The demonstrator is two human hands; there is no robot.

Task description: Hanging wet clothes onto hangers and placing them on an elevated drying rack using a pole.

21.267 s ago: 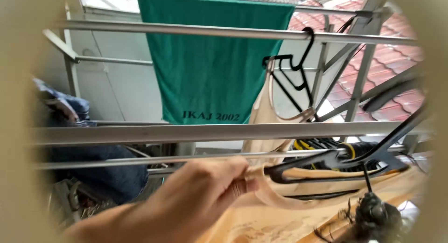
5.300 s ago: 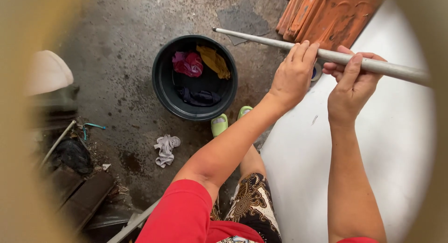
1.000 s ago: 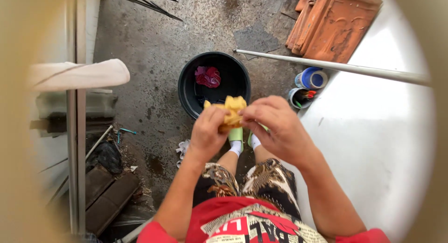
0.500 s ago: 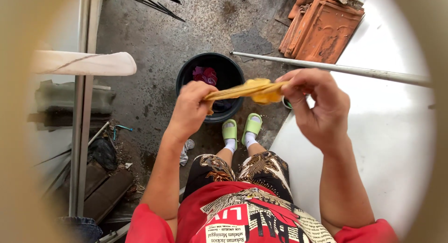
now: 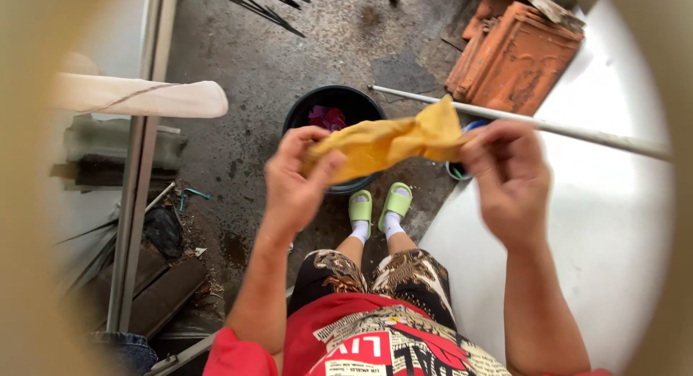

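So a crumpled yellow cloth is being pinched at both ends and stretched out, wrinkly, by the left hand and right hand, above the black tub.

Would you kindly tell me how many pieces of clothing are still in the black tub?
1 visible: a pink garment at the back of the black tub. The yellow cloth stretched between both hands covers the tub's front, so more may be hidden.

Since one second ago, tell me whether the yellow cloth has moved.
Yes. The yellow cloth, then bunched low between the hands, is now spread out and raised across the black tub.
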